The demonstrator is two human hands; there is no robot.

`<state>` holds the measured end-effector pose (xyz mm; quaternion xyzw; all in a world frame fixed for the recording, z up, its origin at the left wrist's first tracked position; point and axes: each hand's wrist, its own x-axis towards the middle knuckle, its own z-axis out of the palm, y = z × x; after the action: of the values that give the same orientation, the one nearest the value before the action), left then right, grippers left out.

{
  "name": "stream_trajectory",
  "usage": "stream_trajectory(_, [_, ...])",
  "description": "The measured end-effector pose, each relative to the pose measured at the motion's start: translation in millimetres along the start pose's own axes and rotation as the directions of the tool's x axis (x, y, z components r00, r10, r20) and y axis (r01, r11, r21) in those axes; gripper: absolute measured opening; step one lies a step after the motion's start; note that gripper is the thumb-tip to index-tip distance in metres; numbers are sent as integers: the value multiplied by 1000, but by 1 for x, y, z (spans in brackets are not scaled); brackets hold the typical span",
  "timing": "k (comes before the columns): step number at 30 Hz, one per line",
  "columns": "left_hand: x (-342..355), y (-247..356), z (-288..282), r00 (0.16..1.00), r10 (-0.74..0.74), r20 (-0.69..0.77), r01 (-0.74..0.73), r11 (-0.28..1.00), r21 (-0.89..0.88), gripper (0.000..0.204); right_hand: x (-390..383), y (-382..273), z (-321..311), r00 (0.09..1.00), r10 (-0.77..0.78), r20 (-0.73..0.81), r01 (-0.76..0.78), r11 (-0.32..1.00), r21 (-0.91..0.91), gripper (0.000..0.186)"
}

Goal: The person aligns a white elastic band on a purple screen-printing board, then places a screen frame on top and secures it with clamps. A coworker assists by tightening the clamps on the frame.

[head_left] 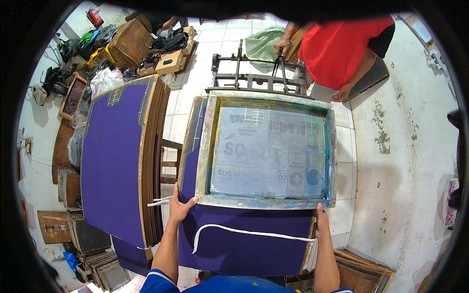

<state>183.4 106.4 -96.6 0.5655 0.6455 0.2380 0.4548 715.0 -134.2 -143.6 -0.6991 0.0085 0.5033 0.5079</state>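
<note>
Left hand touched the screen frame at one corner; right hand, the purple board edge. Grip closure could not be determined.

1. A purple-faced board carries a white strip, which curls at its left end and runs to the right edge.
2. A framed screen is over the board's far part; whether it lies quite flat is unclear.
3. White floor tiles carry a pale green sack.
4. Brown boxes at far left carry black items.
</note>
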Motion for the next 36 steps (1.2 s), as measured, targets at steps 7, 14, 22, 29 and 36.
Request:
stream_trajectory(7, [5, -1, -3, 999, -13, -30, 13, 1000, 16, 118, 4, 6, -2, 1000, 20, -23, -21, 1000, -18, 69])
stream_trajectory(14, [5, -16, 2, 995, 60, -82, -51, 993, 106, 119, 4, 1, -1, 999, 19, -32, -21, 998, -66, 82])
stream_trajectory(22, [-17, -4, 15, 937, 307, -165, -167, 811, 561, 82, -10, -13, 13, 996, -13, -84, 2, 991, -135, 82])
stream_trajectory(29, [28, 39, 79, 959, 258, -119, -156, 830, 535, 67, -1, -14, 1, 975, -121, -187, 50, 937, -347, 100])
stream_trajectory(36, [40, 58, 95, 955, 191, -229, 4, 761, 649, 65, 46, -26, -7, 590, -776, -222, 250, 438, -864, 96])
